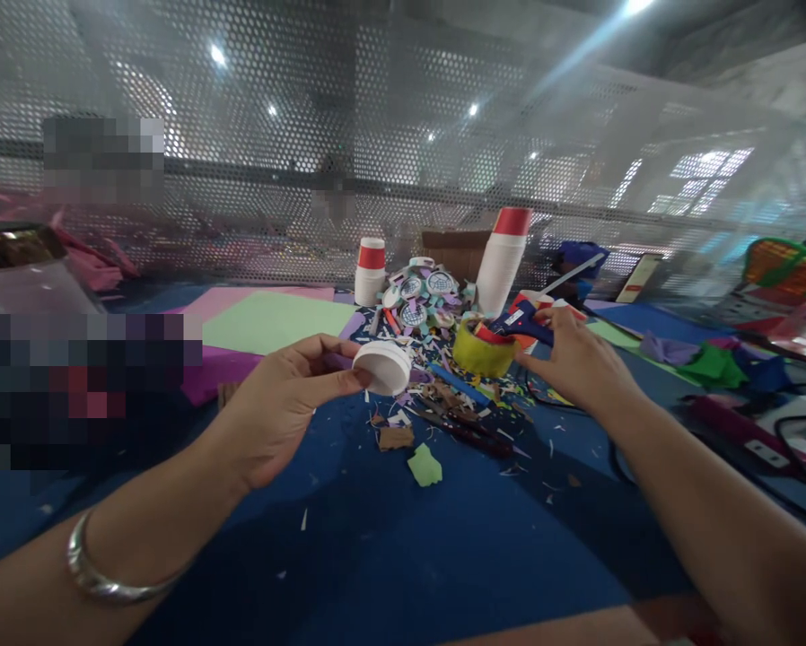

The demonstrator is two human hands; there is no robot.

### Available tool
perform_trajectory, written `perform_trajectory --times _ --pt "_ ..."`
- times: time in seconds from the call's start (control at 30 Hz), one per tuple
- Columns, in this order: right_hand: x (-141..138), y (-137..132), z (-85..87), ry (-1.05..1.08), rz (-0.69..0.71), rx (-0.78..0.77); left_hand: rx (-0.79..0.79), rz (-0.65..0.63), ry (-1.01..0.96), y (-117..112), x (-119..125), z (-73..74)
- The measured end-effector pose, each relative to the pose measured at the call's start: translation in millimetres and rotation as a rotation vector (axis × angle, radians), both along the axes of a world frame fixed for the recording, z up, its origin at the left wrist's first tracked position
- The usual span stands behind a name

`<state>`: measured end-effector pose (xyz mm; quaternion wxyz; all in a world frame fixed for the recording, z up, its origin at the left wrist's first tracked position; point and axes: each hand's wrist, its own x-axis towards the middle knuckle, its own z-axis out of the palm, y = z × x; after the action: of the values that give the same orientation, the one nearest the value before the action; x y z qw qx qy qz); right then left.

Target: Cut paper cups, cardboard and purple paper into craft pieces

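Note:
My left hand [283, 402] pinches a white paper cup [382, 367] by its rim, the cup lying sideways with its base toward me, above the blue table [403, 556]. A silver bangle sits on that wrist. My right hand [573, 362] is closed round the handle of a blue glue gun [521, 325], whose nozzle points left over a yellow-green tape roll [482, 353]. A black cord runs from the gun down the table.
Paper scraps, a green cut-out [424, 466] and a brown piece [395, 437] litter the table's middle. Behind stand red-and-white cup stacks [371, 270] [503, 260], decorated round pieces [422, 296], coloured foam sheets [268, 323] and a perforated screen. Cables and fabric lie at right.

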<state>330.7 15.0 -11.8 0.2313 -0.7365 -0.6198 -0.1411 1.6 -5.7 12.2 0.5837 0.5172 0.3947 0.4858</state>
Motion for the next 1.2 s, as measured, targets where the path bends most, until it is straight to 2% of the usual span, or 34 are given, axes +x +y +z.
perform_trajectory --times 0.17,0.37,0.57,0.7,0.83,1.2 --pt "-0.8 -3.5 3.6 0.007 0.02 0.094 0.14 -0.007 0.162 -2.1 -1.8 -0.6" --pt "-13.9 -22.6 22.0 0.012 -0.029 0.314 0.279 -0.015 0.329 0.6 -5.5 -2.1" --pt "-31.7 -34.3 27.7 0.013 0.077 0.537 0.254 -0.009 0.339 2.7 -5.0 -3.0" --pt "-40.6 -41.6 26.2 0.021 0.218 0.552 0.222 -0.017 0.318 5.0 -3.3 -5.1" --pt "-49.9 -50.0 23.7 -0.017 0.3 0.565 0.243 -0.015 0.36 7.3 -2.1 -6.8" --pt "-59.0 -55.7 21.9 -0.08 0.403 0.599 0.327 0.002 0.452 6.3 -1.7 -8.7"
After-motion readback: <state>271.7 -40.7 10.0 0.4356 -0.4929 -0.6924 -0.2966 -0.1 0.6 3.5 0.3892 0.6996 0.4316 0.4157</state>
